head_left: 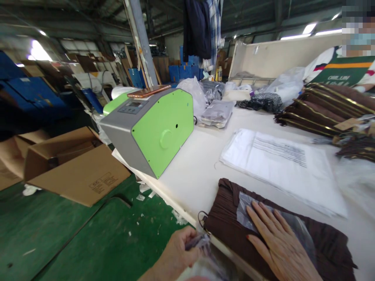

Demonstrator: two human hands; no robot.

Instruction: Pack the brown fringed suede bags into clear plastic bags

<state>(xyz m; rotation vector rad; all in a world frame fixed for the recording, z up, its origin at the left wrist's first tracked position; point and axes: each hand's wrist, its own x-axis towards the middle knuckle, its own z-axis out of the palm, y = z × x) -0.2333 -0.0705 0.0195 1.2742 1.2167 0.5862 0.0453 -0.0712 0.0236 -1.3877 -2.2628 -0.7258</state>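
A folded dark brown garment [221, 212] lies at the table's front edge, with a translucent plastic sheet [244, 210] on top. My right hand [278, 242] rests flat on the sheet and garment, fingers stretched out. Just off the table edge, my left hand [181, 249] is closed in a pinch on crumpled clear plastic [203, 242], beside the garment's near left corner. A thin dark cord loop [202, 217] sticks out from that corner. How far the plastic runs below the table edge is hidden.
Behind the garment lies a folded white cloth with dark stripes [263, 164]. A green and grey machine [164, 132] stands at the table's left edge. Brown garments with gold trim [319, 109] are piled right, near another person. An open cardboard box [79, 171] sits on the green floor.
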